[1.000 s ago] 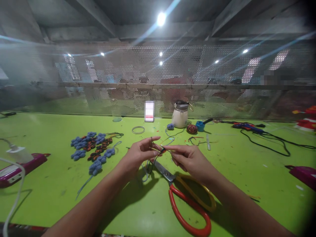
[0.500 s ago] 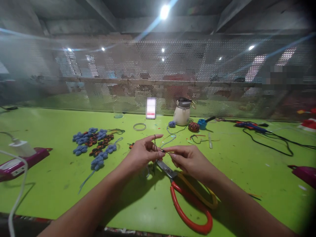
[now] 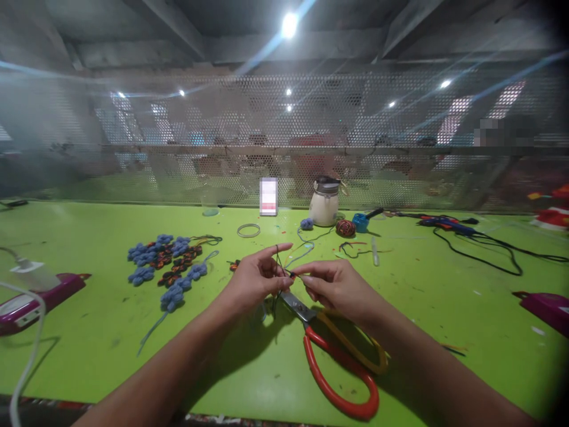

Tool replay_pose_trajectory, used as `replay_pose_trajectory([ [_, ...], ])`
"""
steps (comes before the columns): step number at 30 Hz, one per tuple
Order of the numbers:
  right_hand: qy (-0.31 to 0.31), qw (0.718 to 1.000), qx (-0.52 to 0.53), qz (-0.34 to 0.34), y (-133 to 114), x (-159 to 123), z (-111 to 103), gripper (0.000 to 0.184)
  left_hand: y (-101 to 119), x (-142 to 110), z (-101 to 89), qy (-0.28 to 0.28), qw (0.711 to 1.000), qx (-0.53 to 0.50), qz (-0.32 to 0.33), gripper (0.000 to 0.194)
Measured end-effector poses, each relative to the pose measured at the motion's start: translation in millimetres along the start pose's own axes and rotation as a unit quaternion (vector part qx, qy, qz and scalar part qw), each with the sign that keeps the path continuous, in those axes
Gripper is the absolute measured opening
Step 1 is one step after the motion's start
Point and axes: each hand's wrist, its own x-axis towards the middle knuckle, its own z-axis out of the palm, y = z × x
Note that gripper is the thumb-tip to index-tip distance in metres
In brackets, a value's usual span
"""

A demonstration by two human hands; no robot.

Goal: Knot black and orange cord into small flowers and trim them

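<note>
My left hand point(image 3: 262, 271) pinches a small piece of dark yarn work point(image 3: 291, 274) between thumb and fingers. A strand of dark yarn point(image 3: 277, 258) runs over its raised index finger and hangs below the hand. Facing it, my right hand point(image 3: 335, 281) is closed around a thin crochet hook point(image 3: 299, 273), mostly hidden by the fingers, its tip at the yarn work. Beneath both hands lie large scissors point(image 3: 313, 350) with red and yellow handles. Left of them are blue crocheted flowers point(image 3: 172, 295) and dark-orange ones point(image 3: 169, 277).
A yarn ball point(image 3: 345, 228), a blue pot point(image 3: 360, 223) and a cream jar point(image 3: 324, 204) stand at the back. A phone point(image 3: 268, 197) leans near the mesh screen point(image 3: 213, 172). Power strips point(image 3: 66, 290) and cables lie at the sides; a ring point(image 3: 248, 230) lies behind my hands.
My left fingers have curled closer round the yarn work, and the looped strand now hangs straighter from the index finger. My hands stay nearly in place; the view shifts slightly.
</note>
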Motion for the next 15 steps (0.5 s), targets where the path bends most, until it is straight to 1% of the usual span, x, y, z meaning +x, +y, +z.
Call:
replay_pose_trajectory([
  [2,0.018,1.0,-0.011,-0.01,3.1,1.9,4.8,0.018,-4.3,0.2,1.8,-0.008,1.0,0.019,-0.003,0.069],
  [4,0.038,0.999,0.016,0.012,8.3,4.6,11.1,0.015,-9.4,-0.1,5.0,0.006,0.998,0.057,0.017,0.067],
  [6,0.053,0.995,0.077,0.039,15.1,7.1,17.9,0.013,-13.4,-0.6,8.8,0.044,0.992,0.107,0.056,0.061],
  [8,0.059,0.985,0.157,0.04,21.4,8.4,23.9,0.017,-14.8,-1.2,11.7,0.089,0.983,0.133,0.086,0.054],
  [10,0.062,0.974,0.218,0.019,25.0,8.2,28.0,0.022,-12.8,-1.7,12.1,0.109,0.986,0.097,0.085,0.056],
  [11,0.066,0.97,0.233,0.005,25.5,7.6,29.1,0.024,-10.8,-2.0,11.2,0.104,0.99,0.059,0.071,0.06],
  [13,0.068,0.971,0.226,-0.025,24.0,6.1,28.9,0.025,-5.7,-2.6,7.4,0.073,0.996,-0.027,0.03,0.069],
  [15,0.068,0.98,0.182,-0.053,20.4,4.6,25.7,0.024,-0.7,-3.4,2.4,0.041,0.995,-0.096,-0.003,0.071],
])
